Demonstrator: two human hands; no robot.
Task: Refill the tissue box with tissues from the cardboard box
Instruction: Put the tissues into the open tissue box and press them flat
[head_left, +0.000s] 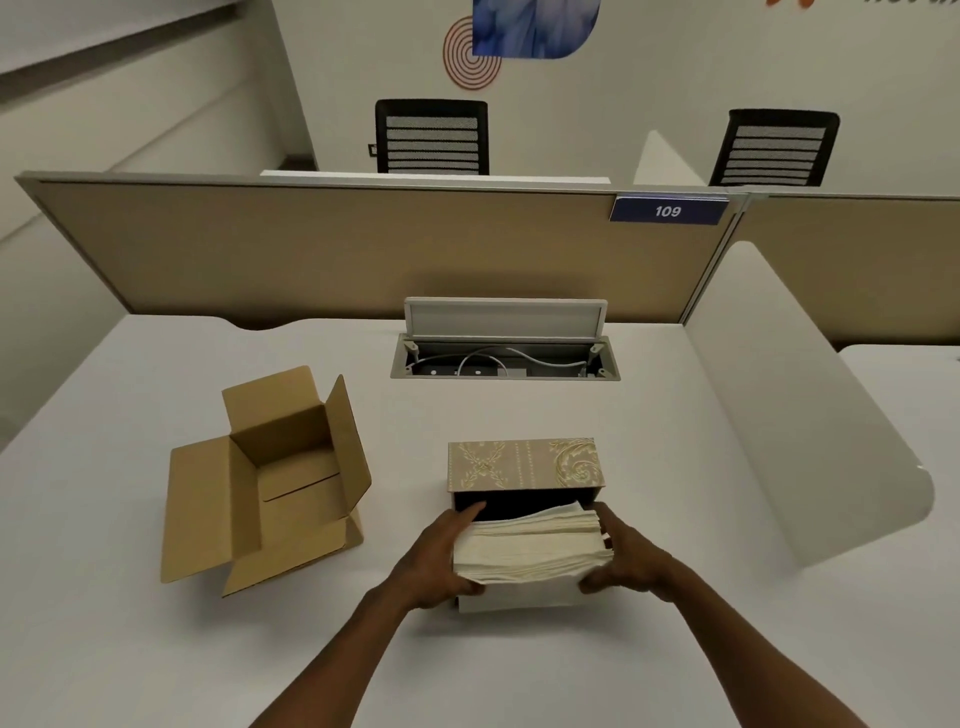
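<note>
A patterned beige tissue box (524, 464) lies on the white desk with its dark open side facing me. A thick stack of white tissues (532, 545) is partly inside that opening, its far end in the dark interior. My left hand (441, 558) grips the stack's left side and my right hand (626, 556) grips its right side. A white panel (519, 596) shows under the stack at the near edge. The brown cardboard box (280, 478) stands to the left with its flaps spread; no tissues are visible inside it.
An open cable tray (506, 358) with its lid raised is set into the desk (675, 649) behind the tissue box. A tan partition (337, 244) closes the back, a white curved divider (810, 415) the right. Two black chairs stand beyond.
</note>
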